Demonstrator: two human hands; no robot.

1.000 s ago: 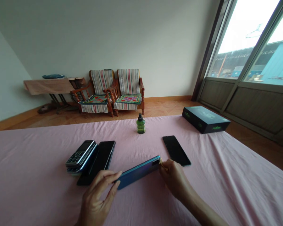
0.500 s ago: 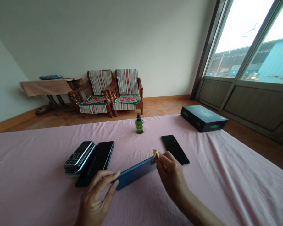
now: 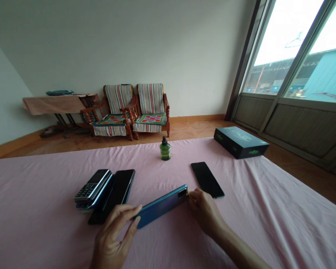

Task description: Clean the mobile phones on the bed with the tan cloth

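Observation:
A blue smartphone (image 3: 162, 206) is held tilted on its long edge above the pink cloth, its camera end pointing right. My left hand (image 3: 116, 233) pinches its left end between thumb and fingers. At the camera end, my right hand (image 3: 203, 209) is closed on a small yellowish cloth (image 3: 188, 191), mostly hidden by the fingers, and presses it to the phone's short edge. Just beyond my right hand lies a black smartphone (image 3: 208, 180), screen up. Left of the held phone, a stack of phones with a keypad phone (image 3: 92, 185) on top rests against a dark phone case (image 3: 116, 194).
A green spray bottle (image 3: 165, 149) stands upright towards the far edge of the pink cloth (image 3: 44, 186). A black box (image 3: 240, 142) sits at the far right corner. Two wooden chairs (image 3: 151, 108) and a covered side table (image 3: 54, 104) are by the wall.
My right hand has moved down and slightly right with the yellowish cloth, from the phone's upper corner to its short edge. The camera area shows more now. My left hand keeps its hold.

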